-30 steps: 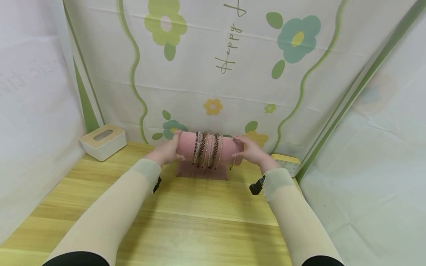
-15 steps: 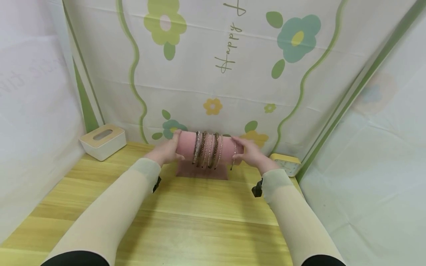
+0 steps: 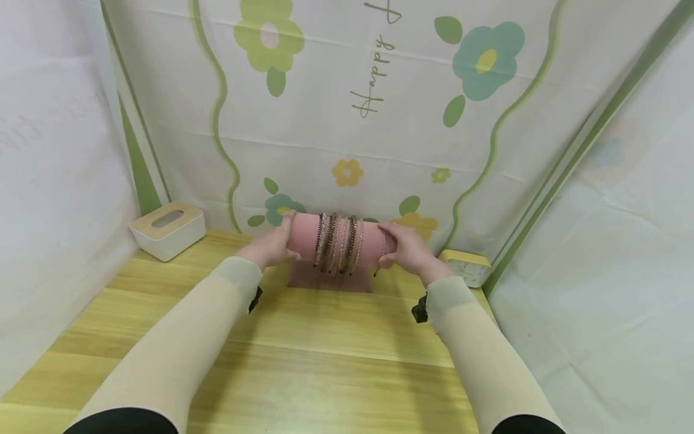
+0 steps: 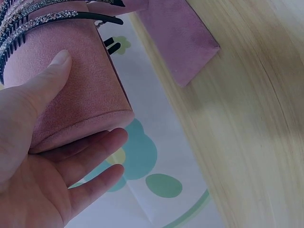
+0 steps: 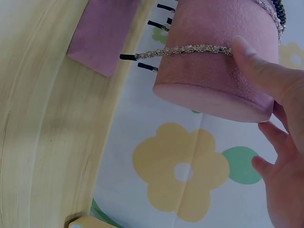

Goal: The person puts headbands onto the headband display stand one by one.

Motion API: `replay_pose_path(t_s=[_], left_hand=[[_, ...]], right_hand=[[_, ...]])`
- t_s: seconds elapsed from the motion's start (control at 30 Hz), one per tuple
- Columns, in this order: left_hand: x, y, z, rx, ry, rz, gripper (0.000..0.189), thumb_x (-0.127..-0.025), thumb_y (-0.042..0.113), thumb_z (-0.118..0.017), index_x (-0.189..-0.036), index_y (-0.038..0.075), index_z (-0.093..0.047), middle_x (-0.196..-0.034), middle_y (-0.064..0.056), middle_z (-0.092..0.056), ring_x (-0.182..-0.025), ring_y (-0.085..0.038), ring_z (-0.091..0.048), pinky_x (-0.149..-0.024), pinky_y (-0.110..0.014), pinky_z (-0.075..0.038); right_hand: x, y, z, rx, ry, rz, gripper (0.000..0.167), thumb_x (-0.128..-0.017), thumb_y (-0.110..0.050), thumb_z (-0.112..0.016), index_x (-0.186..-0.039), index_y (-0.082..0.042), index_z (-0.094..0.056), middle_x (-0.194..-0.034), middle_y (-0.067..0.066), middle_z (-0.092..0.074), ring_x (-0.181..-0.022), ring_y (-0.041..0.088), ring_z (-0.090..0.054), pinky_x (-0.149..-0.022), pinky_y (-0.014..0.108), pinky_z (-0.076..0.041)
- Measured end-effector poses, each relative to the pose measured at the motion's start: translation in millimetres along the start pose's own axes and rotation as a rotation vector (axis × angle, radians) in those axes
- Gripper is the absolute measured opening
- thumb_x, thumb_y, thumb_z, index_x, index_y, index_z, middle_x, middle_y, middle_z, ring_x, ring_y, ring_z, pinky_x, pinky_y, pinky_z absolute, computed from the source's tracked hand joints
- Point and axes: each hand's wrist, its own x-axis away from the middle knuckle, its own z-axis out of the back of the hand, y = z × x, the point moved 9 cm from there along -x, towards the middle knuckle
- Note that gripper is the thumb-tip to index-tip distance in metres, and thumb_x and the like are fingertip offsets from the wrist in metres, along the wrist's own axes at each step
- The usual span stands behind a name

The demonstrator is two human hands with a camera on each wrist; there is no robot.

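Observation:
A pink velvet headband stand (image 3: 305, 234) stands against the back wall, its roll lying crosswise on a base (image 3: 331, 282). Several glittery and dark headbands (image 3: 341, 244) sit side by side round its middle. My left hand (image 3: 269, 246) grips the roll's left end, thumb in front; in the left wrist view two fingers extend past its end. At the right end my right hand (image 3: 413, 248) holds a thin rhinestone headband (image 5: 190, 49) set apart from the others. Its thumb lies on the band against the roll, while the index finger is partly hidden behind.
A white tissue box (image 3: 176, 238) with a wooden lid stands at the back left. A yellow-topped clock (image 3: 467, 268) is at the back right, near my right wrist. Flower-printed cloth walls (image 3: 347, 132) enclose the wooden table (image 3: 325, 349) on three sides.
My right hand has shifted slightly left along the roll, and its thumb has come onto the separate headband. The left hand and the stand stay where they were.

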Motion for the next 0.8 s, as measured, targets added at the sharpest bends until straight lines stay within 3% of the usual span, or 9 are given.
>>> replay_pose_path(t_s=[0.2, 0.47, 0.8], left_hand=[[-1.6, -3.0, -1.2, -0.002, -0.007, -0.005, 0.118, -0.086, 0.032, -0.079, -0.157, 0.015, 0.013, -0.109, -0.020, -0.066, -0.074, -0.023, -0.064, -0.077, -0.044, -0.054], [-0.8, -3.1, -0.3, -0.003, 0.000, -0.002, 0.118, -0.086, 0.032, -0.079, -0.157, 0.015, 0.013, -0.103, -0.017, -0.067, -0.072, -0.022, -0.063, -0.076, -0.043, -0.053], [-0.9, 0.2, 0.1, -0.019, 0.003, -0.003, 0.117, -0.085, 0.033, -0.079, -0.157, 0.015, 0.011, -0.106, -0.019, -0.067, -0.078, -0.025, -0.065, -0.081, -0.047, -0.053]], right_hand=[[-1.3, -3, 0, -0.003, 0.012, 0.000, 0.091, -0.073, -0.025, -0.090, -0.151, -0.017, -0.043, -0.154, 0.004, -0.039, -0.138, 0.031, -0.038, -0.112, 0.049, -0.030], [-4.3, -9, -2, -0.027, 0.031, 0.009, 0.089, -0.073, -0.025, -0.090, -0.149, -0.015, -0.045, -0.152, 0.004, -0.042, -0.137, 0.029, -0.039, -0.112, 0.045, -0.032], [-10.2, -18, -7, -0.053, 0.018, 0.008, 0.090, -0.074, -0.027, -0.089, -0.150, -0.012, -0.043, -0.153, 0.008, -0.040, -0.140, 0.028, -0.035, -0.114, 0.043, -0.028]])
